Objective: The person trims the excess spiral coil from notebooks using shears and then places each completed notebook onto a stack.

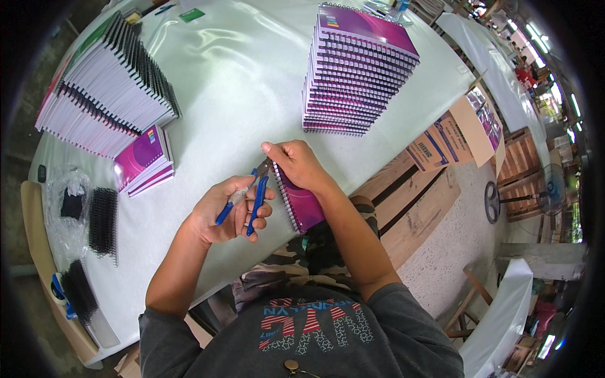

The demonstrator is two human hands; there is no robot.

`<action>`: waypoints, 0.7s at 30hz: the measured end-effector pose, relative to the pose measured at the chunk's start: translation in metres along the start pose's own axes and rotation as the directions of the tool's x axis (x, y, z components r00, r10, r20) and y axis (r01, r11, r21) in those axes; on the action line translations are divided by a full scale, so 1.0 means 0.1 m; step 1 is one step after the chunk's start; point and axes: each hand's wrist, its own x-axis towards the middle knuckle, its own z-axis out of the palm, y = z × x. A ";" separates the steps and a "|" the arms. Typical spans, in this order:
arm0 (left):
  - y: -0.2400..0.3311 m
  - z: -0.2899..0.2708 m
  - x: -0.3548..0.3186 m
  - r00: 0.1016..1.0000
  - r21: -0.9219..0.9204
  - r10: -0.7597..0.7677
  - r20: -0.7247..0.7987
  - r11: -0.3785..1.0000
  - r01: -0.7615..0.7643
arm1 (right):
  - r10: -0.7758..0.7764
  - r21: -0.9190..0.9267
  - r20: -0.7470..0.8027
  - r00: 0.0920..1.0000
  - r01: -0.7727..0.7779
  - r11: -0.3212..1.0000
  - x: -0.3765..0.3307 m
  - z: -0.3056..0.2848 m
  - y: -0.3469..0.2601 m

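My left hand (224, 211) is closed around a pair of pliers (257, 205) with blue handles, their handles spread apart. The metal jaws of the pliers meet the top end of the spiral binding on a purple notebook (305, 205). That notebook lies at the table's near edge, its coil along the left side. My right hand (299, 165) grips the notebook's upper end, thumb pointing toward the plier jaws. Part of the cover is hidden under my right hand and forearm.
A tall stack of purple spiral notebooks (359, 75) stands at the back. On the left are a leaning stack of bound books (120, 82), loose purple booklets (144, 160), black binding coils (103, 220) and clear plastic wrap (62, 189). A cardboard box (441, 143) and a fan (548, 189) are at right.
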 end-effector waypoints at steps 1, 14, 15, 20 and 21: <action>-0.03 0.15 0.00 0.985 0.102 0.050 -0.168 0.994 -0.034 | -0.001 0.012 -0.003 1.000 0.001 1.000 0.00 0.00 0.00; -0.10 0.22 0.02 0.921 0.425 0.230 -0.314 0.902 -0.080 | -0.045 0.142 -0.025 0.999 0.048 0.989 -0.01 0.03 0.08; -0.09 0.18 0.03 0.922 0.425 0.230 -0.312 0.901 -0.081 | -0.045 0.141 -0.026 0.999 0.048 0.989 -0.01 0.01 0.09; 0.00 -0.15 0.01 0.993 0.342 0.085 -0.084 0.938 -0.051 | -0.052 0.171 0.038 0.998 0.045 0.984 -0.01 0.02 0.07; -0.01 -0.16 0.01 0.993 0.343 0.085 -0.084 0.938 -0.051 | -0.053 0.171 0.038 0.998 0.046 0.984 -0.01 0.01 0.06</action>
